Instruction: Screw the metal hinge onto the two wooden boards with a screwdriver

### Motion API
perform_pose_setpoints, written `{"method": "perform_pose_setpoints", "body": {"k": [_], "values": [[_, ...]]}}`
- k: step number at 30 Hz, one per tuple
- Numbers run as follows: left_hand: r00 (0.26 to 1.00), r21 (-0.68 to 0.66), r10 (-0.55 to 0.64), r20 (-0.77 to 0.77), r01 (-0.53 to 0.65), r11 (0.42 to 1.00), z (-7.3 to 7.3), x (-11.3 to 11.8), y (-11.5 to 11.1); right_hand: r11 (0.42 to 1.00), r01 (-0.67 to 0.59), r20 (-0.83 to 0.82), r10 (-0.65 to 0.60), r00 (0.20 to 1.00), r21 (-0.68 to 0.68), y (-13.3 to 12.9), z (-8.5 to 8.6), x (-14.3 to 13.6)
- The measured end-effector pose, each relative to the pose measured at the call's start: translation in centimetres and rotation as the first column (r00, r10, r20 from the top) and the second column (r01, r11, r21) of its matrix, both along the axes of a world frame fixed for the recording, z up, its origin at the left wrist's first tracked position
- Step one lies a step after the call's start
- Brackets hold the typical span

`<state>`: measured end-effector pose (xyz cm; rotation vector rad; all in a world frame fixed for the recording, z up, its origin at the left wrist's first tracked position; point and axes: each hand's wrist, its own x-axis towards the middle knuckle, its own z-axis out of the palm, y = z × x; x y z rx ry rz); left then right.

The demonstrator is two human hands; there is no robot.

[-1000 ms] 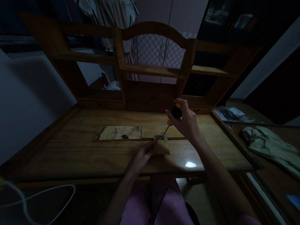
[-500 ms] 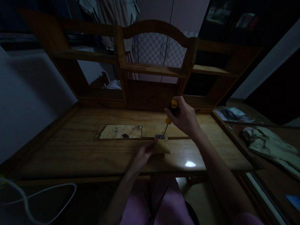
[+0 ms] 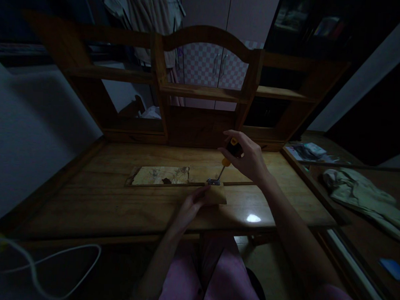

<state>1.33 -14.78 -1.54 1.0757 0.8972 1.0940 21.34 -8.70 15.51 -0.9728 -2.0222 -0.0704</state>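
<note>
A screwdriver (image 3: 226, 161) with a yellow and black handle is in my right hand (image 3: 248, 156), its fingers curled round the upper handle. Its shaft slants down to a small metal fitting (image 3: 213, 182), where the tip touches or nearly touches. That fitting sits on the top edge of a small wooden block (image 3: 216, 195), which stands on the desk. My left hand (image 3: 191, 205) grips the block from its left side, fingers near the fitting. The dim light hides the fitting's detail.
The wooden desk (image 3: 95, 198) has a shelf unit (image 3: 202, 93) along its back. A pale, damaged patch (image 3: 161, 175) lies left of the block. At the right are folded cloth (image 3: 360, 192) and a blue item (image 3: 393, 268). A white cable (image 3: 32, 266) loops at lower left.
My right hand's fingers have loosened and shifted on the screwdriver handle, with the index finger lifting. The screwdriver leans slightly more to the right. My left hand and the block stay nearly in place.
</note>
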Motion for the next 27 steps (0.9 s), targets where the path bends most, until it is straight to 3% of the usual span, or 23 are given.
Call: {"method": "perform_pose_setpoints", "body": {"k": [6,13,20,27], "values": [[0.998,0.023,0.030,-0.057,-0.029,0.999,0.8,0.1,-0.1,0.995,-0.059,0.065,0.064,0.996,-0.079,-0.5,0.8,0.2],[1.000,-0.033,0.016,0.018,-0.016,0.999,0.6,0.3,-0.1,0.983,0.178,0.165,-0.181,0.969,0.036,0.0,0.8,-0.3],[0.999,-0.051,0.020,0.033,-0.019,0.999,0.8,0.3,-0.3,0.999,0.007,0.102,-0.003,0.995,-0.044,-0.1,1.2,0.3],[0.999,-0.049,-0.001,0.052,0.004,0.999,-0.3,0.1,0.1,0.998,0.065,0.016,-0.065,0.998,0.014,0.0,0.5,-0.2]]}}
